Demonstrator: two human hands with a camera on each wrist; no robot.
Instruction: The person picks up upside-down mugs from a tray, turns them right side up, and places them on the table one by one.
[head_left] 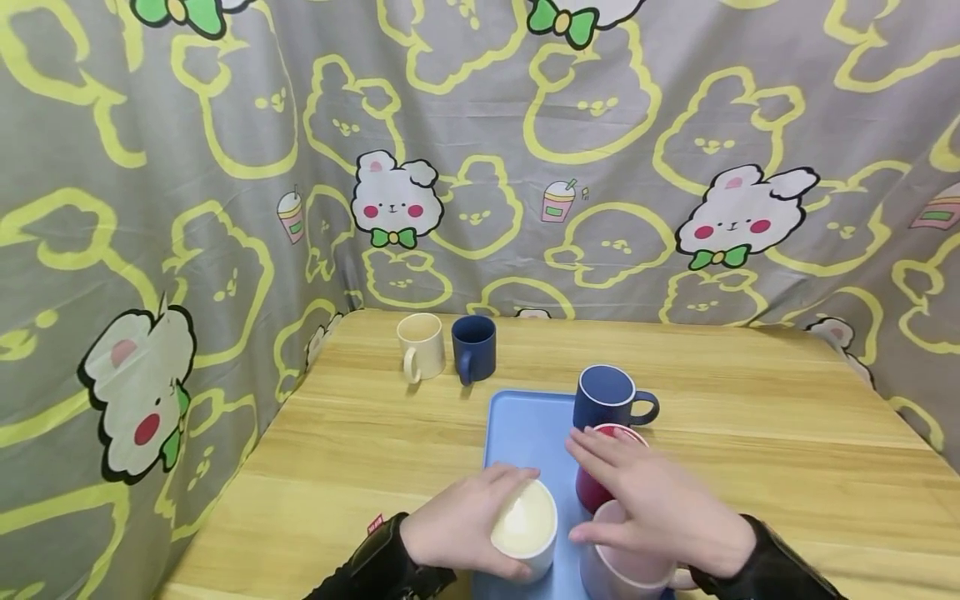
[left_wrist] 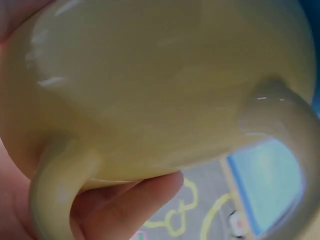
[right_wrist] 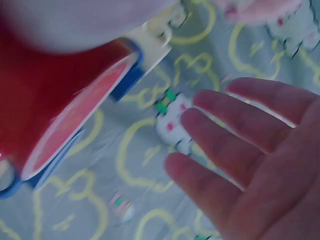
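Note:
My left hand grips a pale yellow mug on the left part of the blue tray, thumb and fingers spread around its sides. Up close in the left wrist view, the mug's glossy side and handle show, with a fingertip behind. My right hand hovers with extended fingers over a pale pink mug and a red mug, hiding part of both. In the right wrist view the fingers are spread, apart from the red mug, with nothing in them.
A navy mug stands at the tray's far right corner, handle to the right. Beyond the tray, a cream mug and another navy mug stand on the wooden table. A patterned grey curtain encloses the table.

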